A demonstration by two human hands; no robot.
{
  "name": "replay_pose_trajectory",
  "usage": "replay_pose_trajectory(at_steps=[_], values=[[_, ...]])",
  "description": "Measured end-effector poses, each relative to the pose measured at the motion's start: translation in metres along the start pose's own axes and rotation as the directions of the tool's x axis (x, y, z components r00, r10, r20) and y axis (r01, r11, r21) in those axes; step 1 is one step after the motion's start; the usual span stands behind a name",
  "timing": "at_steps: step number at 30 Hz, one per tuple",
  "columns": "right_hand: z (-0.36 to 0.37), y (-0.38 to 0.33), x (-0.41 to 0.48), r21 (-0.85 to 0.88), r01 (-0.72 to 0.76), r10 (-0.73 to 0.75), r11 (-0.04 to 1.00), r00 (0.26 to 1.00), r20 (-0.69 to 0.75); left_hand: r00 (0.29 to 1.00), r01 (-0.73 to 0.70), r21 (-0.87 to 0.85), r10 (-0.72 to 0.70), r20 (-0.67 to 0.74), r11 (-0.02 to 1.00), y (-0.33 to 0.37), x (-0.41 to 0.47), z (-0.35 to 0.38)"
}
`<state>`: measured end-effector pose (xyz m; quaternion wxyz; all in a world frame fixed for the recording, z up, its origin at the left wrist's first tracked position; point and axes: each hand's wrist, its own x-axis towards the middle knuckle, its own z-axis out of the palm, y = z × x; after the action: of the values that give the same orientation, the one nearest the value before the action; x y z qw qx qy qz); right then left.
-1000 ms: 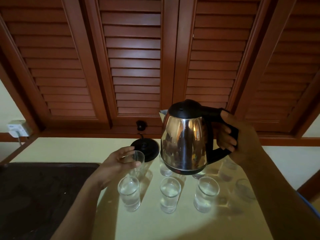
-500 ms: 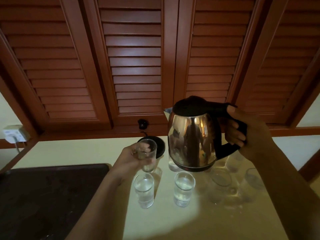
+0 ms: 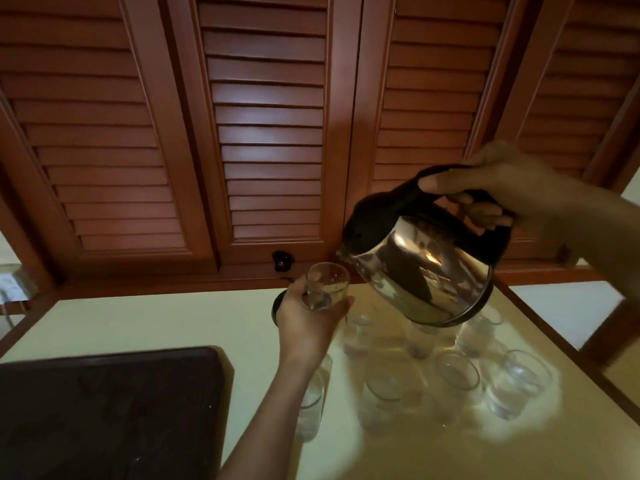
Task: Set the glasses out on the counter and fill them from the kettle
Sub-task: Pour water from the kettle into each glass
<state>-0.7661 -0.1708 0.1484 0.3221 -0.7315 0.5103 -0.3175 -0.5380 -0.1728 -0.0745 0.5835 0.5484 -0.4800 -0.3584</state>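
The left hand (image 3: 311, 323) is wrapped around a raised glass (image 3: 325, 285), and the right hand (image 3: 502, 195) is closed on the handle of the steel kettle (image 3: 419, 268), which tilts with its spout just beside that glass's rim. If the spout drifts off the narrow rim, or the tilt steepens, water may splash the fingers or the counter (image 3: 156, 323). The other glasses (image 3: 457, 379) below the kettle are blurred, some hidden behind it, and no stream can be made out.
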Motion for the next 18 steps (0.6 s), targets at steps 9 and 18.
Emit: replay_pose_trajectory(at_steps=[9, 18], values=[[0.007, -0.019, 0.029, -0.101, -0.129, 0.14, 0.987, 0.984, 0.111, 0.986, -0.163, 0.072, 0.165, -0.022, 0.984, -0.007, 0.0, -0.002], [0.026, -0.044, 0.034, -0.407, 0.034, 0.045, 0.913, 0.982, 0.182, 0.977, -0.209, 0.127, 0.214, -0.024, 0.97, 0.002, -0.009, -0.004]])
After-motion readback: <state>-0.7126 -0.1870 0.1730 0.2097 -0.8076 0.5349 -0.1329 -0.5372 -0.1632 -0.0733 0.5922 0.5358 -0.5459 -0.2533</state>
